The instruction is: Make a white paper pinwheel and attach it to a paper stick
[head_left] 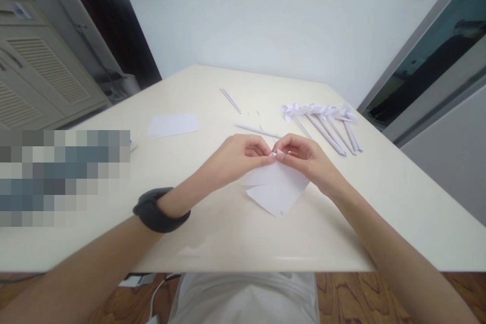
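Note:
Both hands meet over a white sheet of paper (281,190) that has slits cut in from its edges. My left hand (248,152) pinches the paper's far corner between thumb and forefinger. Right beside it, my right hand (301,154) pinches the same corner, thumb against fingers. The sheet hangs toward me from the fingertips, just above the table. Part of it is hidden behind the hands. Beyond the hands lies a rolled white paper stick (254,129), its right end covered by the fingers.
At the right lie several white paper pinwheels (319,110) on rolled sticks. Two thin paper sticks (230,100) and small scraps (257,112) lie farther back. A blank white sheet (172,124) is at the left on the cream table (212,243). A wall (243,15) borders the far edge.

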Demonstrator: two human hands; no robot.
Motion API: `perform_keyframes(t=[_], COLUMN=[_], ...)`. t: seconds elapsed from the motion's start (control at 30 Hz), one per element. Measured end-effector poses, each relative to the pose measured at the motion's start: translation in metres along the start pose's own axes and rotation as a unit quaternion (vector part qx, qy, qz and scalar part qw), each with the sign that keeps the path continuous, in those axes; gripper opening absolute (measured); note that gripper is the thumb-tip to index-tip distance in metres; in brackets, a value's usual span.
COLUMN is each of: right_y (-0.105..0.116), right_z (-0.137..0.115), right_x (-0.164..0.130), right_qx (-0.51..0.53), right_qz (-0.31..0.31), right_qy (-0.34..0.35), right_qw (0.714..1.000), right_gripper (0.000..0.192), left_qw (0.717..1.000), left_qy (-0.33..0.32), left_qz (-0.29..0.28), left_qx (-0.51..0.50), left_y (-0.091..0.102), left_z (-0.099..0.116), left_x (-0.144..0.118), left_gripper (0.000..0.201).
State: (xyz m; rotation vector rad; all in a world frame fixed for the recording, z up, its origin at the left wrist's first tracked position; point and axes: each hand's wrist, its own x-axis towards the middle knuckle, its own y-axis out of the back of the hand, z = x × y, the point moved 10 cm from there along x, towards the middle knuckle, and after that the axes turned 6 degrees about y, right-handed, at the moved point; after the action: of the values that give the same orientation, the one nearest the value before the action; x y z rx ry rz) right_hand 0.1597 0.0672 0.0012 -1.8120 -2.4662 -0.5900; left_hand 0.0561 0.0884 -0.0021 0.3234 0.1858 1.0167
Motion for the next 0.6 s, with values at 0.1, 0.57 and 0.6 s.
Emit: perform_keyframes(t=[0.1,0.57,0.6], right_y=[0.000,0.000,0.000], right_z=[0.002,0.006,0.005], right_x=[0.000,-0.001,-0.001], right_qx=[0.004,0.004,0.007], right_qz=[0.001,0.006,0.004], right_qy=[-0.007,-0.018,-0.016], right_qw=[1.000,1.000,1.000], right_gripper=[0.017,0.019,0.018], left_qw=[1.000,0.998,0.998], left_qy=[-0.003,-0.049,-0.053], left_qz=[0.006,0.029,0.031], left_qx=[0.019,0.023,0.024], left_y=[0.000,0.001,0.002], left_z=[0.001,0.017,0.018], left_x=[-0.001,-0.007,-0.007], left_gripper=[0.018,0.015,0.014])
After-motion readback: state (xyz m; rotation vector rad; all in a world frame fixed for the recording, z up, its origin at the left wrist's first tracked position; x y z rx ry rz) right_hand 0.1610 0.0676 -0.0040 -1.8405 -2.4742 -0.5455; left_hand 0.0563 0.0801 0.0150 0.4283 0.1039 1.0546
